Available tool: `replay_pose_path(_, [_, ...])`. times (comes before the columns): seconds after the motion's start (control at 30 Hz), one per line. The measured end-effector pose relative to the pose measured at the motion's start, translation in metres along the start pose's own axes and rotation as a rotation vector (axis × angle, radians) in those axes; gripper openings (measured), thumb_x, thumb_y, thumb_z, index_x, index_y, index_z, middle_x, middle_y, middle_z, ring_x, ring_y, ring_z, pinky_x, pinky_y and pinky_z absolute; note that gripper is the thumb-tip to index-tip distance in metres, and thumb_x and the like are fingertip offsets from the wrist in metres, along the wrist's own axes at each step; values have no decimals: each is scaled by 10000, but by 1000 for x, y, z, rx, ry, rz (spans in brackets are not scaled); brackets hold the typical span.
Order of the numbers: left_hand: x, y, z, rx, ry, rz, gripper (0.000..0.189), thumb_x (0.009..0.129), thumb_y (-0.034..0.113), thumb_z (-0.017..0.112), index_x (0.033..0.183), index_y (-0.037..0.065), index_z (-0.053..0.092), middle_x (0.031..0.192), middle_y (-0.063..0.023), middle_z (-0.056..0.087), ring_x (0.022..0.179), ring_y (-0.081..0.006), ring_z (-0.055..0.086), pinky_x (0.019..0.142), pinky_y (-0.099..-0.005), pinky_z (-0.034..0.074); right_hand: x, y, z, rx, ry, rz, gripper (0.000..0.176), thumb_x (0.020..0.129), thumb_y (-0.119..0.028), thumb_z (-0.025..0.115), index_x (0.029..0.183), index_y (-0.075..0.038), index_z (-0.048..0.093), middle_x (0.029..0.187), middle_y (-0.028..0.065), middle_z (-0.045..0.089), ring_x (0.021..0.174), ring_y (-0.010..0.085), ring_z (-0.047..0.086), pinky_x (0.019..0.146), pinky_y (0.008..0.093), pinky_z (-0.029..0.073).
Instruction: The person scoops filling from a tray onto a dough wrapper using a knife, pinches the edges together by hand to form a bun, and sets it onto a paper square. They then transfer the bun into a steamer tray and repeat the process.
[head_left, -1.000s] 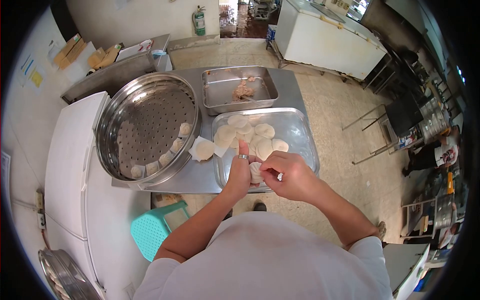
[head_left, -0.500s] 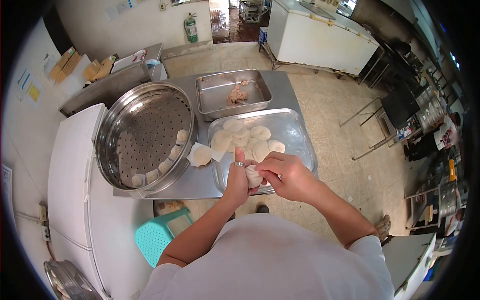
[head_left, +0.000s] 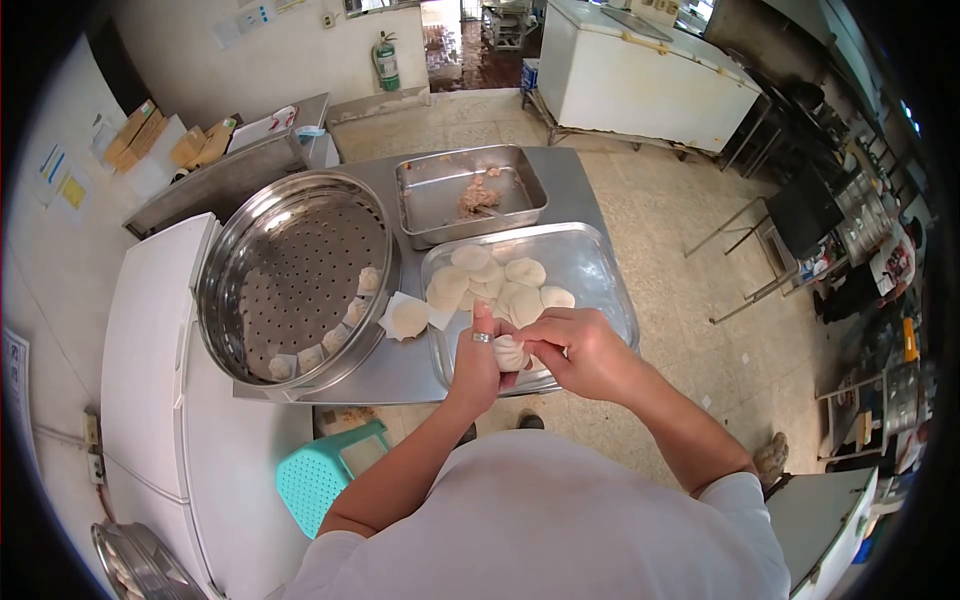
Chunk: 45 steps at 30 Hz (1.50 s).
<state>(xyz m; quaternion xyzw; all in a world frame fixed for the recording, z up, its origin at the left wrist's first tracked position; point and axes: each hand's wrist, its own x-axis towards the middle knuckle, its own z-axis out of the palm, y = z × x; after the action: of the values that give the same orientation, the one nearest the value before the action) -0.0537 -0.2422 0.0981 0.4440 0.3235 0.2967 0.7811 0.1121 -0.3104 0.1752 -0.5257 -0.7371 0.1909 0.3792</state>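
My left hand cradles a pleated white dough bun, its thumb pointing up beside it. The fingertips of my right hand pinch the bun's edge from the right. Both hands are over the near edge of a metal tray that bears several overlapping round dough wrappers. Left of the tray, one more dough round lies on white paper. A large perforated steamer pan holds several shaped buns along its right and near side. Behind the tray, a deep metal pan contains ground filling.
The metal table carries all the pans. A teal plastic stool stands below its left front. White freezers line the left, and another chest freezer is at the back. At the far right a person is partly visible.
The whole view has shifted slightly down and right. My right fingers still pinch the bun at a slightly different spot, while my left hand keeps holding it.
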Motion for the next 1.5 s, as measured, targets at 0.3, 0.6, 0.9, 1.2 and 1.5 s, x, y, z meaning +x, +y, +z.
replay_pose_path(0.3, [0,0,10,133,145,86,831,1028,733,256,816,25,637,651,-46,592,451,-120,505,389,-260,368,5,8,8,8,28,28,104,820,10,756,922,-1,735,786,110,708,636,224,664,551,328,520])
replay_pose_path(0.6, [8,-4,8,-171,114,-17,844,1019,753,218,841,33,621,653,-52,594,440,-129,498,385,-266,358,6,8,18,-46,78,-30,72,900,-15,700,968,-1,678,866,144,651,683,323,650,582,397,524])
replay_pose_path(0.9, [11,-9,11,-272,105,-55,843,1000,778,243,819,40,609,633,-46,565,431,-139,491,374,-272,349,2,13,27,-164,90,-64,105,970,-82,622,925,6,589,856,169,599,697,373,626,590,454,517])
replay_pose_path(1.2, [10,-7,9,-52,114,23,846,1018,751,232,803,24,607,624,-49,579,436,-109,488,376,-256,355,0,16,16,121,30,74,73,943,-48,682,918,8,642,812,133,638,686,280,620,612,381,493])
replay_pose_path(1.5, [15,-18,13,-164,125,-5,828,1023,744,245,805,34,611,663,-24,570,492,-108,507,404,-249,377,-7,10,14,258,30,266,70,887,-3,708,915,24,650,832,165,658,707,311,657,640,388,523])
